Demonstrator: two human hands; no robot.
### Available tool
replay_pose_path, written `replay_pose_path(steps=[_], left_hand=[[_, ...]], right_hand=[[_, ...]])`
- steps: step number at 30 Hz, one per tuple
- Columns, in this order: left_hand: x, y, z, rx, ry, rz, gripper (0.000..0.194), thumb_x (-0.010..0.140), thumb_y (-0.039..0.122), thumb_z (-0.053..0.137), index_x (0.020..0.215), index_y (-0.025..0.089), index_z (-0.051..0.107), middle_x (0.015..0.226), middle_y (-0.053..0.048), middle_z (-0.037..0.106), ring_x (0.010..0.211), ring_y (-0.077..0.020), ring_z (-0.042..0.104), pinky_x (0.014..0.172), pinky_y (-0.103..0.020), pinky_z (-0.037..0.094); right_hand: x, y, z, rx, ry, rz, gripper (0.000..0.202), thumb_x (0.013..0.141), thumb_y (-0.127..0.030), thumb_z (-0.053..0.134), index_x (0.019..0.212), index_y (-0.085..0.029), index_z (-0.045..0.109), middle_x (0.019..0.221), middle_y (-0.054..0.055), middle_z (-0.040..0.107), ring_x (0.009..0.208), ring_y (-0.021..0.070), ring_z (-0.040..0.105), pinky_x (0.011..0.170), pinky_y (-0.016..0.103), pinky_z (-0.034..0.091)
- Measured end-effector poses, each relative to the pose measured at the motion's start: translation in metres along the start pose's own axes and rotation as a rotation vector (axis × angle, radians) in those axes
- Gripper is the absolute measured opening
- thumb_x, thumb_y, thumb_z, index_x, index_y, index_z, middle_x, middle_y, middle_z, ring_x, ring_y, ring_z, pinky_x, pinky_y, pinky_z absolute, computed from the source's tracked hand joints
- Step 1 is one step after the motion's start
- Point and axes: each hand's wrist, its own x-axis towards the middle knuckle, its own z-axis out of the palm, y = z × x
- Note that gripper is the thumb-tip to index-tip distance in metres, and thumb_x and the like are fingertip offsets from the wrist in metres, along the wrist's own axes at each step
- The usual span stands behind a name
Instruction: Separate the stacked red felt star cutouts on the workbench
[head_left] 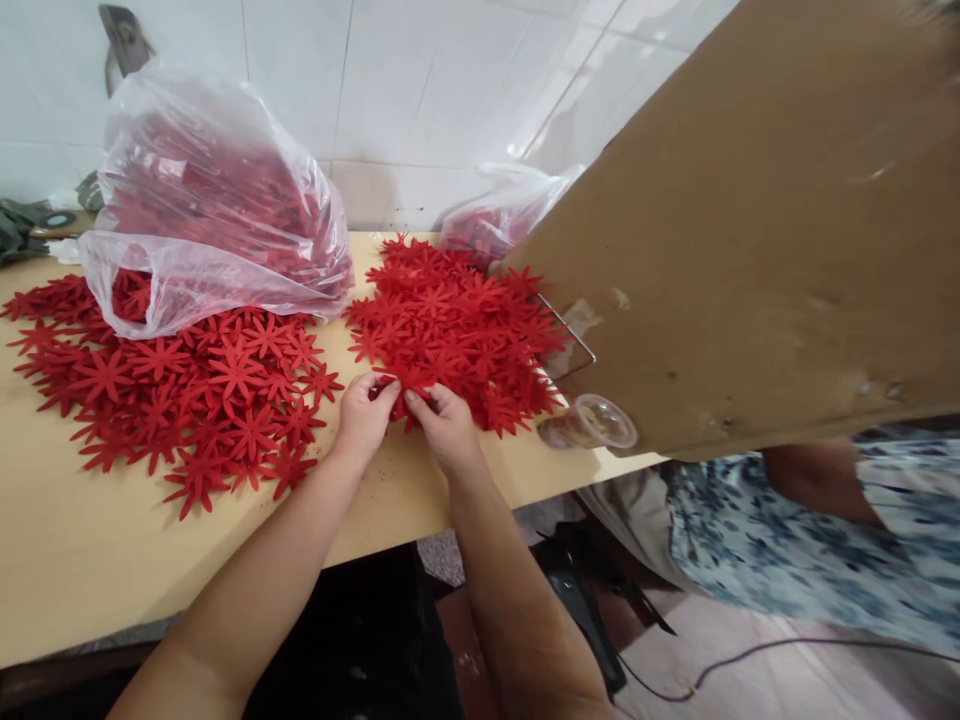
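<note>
Both hands meet at the front edge of a heap of red flower-shaped cutouts (457, 320) on the pale table. My left hand (367, 408) is closed, thumb against fingers, pinching one side of a red flower piece (415, 383). The other side of that piece is pinched by my right hand (441, 418), with the thumb turned inward. Fingertips partly hide the piece. To the left lies a second, wider heap of red flowers (236, 372), apart from my hands.
A clear plastic bag of red pieces (217, 200) rests on the left heap; a smaller bag (502, 215) stands behind the right one. A plastic cup (592, 422) lies tipped beside a large brown board (750, 220). A person in patterned clothing (750, 530) is at the right.
</note>
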Motion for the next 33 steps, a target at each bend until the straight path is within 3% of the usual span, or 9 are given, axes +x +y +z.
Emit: replay_pose_path(steps=[4, 7, 10, 12, 17, 24, 28, 33], left_hand=[[-0.001, -0.001, 0.001, 0.089, -0.024, -0.004, 0.02, 0.068, 0.029, 0.056, 0.059, 0.015, 0.045, 0.053, 0.005, 0.044, 0.049, -0.0054, 0.038, 0.051, -0.02, 0.034], [-0.002, 0.001, 0.001, 0.012, -0.094, -0.031, 0.017, 0.066, 0.03, 0.059, 0.067, 0.014, 0.051, 0.06, 0.003, 0.051, 0.054, -0.0063, 0.044, 0.055, -0.021, 0.037], [-0.002, 0.004, 0.001, -0.061, -0.146, -0.049, 0.024, 0.061, 0.029, 0.065, 0.079, 0.014, 0.057, 0.069, 0.001, 0.058, 0.061, -0.0075, 0.049, 0.06, -0.021, 0.039], [-0.003, 0.006, 0.001, -0.087, -0.161, -0.095, 0.023, 0.059, 0.029, 0.066, 0.075, 0.014, 0.058, 0.064, 0.003, 0.057, 0.056, -0.0065, 0.048, 0.058, -0.021, 0.039], [-0.004, 0.007, 0.002, -0.217, -0.081, -0.158, 0.016, 0.057, 0.025, 0.066, 0.063, 0.015, 0.055, 0.055, 0.006, 0.054, 0.05, -0.0051, 0.045, 0.055, -0.02, 0.037], [0.004, 0.006, -0.004, -0.368, 0.086, -0.163, 0.02, 0.059, 0.028, 0.066, 0.072, 0.015, 0.059, 0.066, 0.002, 0.064, 0.069, -0.0103, 0.056, 0.078, -0.027, 0.041], [0.004, 0.006, -0.004, -0.366, 0.041, -0.181, 0.021, 0.057, 0.027, 0.068, 0.072, 0.015, 0.06, 0.068, 0.001, 0.065, 0.07, -0.0111, 0.057, 0.082, -0.028, 0.04], [0.002, 0.007, -0.003, -0.326, 0.021, -0.164, 0.021, 0.058, 0.029, 0.067, 0.073, 0.016, 0.062, 0.072, 0.0, 0.066, 0.076, -0.0129, 0.058, 0.084, -0.03, 0.038]], right_hand=[[-0.002, 0.001, -0.001, -0.069, 0.041, -0.022, 0.027, 0.072, -0.042, 0.055, 0.062, -0.017, 0.054, 0.057, -0.002, 0.051, 0.056, 0.0091, 0.046, 0.058, 0.024, 0.039], [-0.002, 0.003, -0.001, -0.112, 0.101, -0.032, 0.035, 0.075, -0.045, 0.05, 0.054, -0.017, 0.05, 0.052, -0.003, 0.044, 0.052, 0.0082, 0.041, 0.055, 0.023, 0.037], [-0.003, 0.003, -0.002, -0.071, 0.084, -0.046, 0.031, 0.073, -0.047, 0.052, 0.063, -0.018, 0.056, 0.06, -0.002, 0.053, 0.059, 0.0101, 0.048, 0.061, 0.025, 0.041], [-0.004, 0.002, -0.003, -0.023, 0.03, -0.049, 0.027, 0.07, -0.046, 0.056, 0.075, -0.019, 0.059, 0.07, 0.0, 0.059, 0.066, 0.0115, 0.053, 0.067, 0.026, 0.043], [-0.01, 0.0, -0.007, 0.019, -0.014, 0.015, 0.025, 0.065, -0.04, 0.063, 0.08, -0.02, 0.059, 0.074, 0.0, 0.061, 0.067, 0.0112, 0.054, 0.066, 0.026, 0.044], [-0.013, 0.007, -0.01, 0.099, 0.091, 0.118, 0.035, 0.054, -0.033, 0.071, 0.085, -0.019, 0.06, 0.068, -0.002, 0.06, 0.057, 0.0084, 0.049, 0.055, 0.023, 0.041], [-0.012, 0.006, -0.013, 0.09, 0.15, 0.136, 0.03, 0.051, -0.037, 0.071, 0.071, -0.018, 0.06, 0.061, -0.002, 0.058, 0.053, 0.0082, 0.046, 0.053, 0.024, 0.039], [-0.011, 0.0, -0.015, 0.025, 0.202, 0.099, 0.03, 0.06, -0.046, 0.063, 0.058, -0.018, 0.054, 0.054, -0.004, 0.051, 0.051, 0.0077, 0.043, 0.053, 0.023, 0.037]])
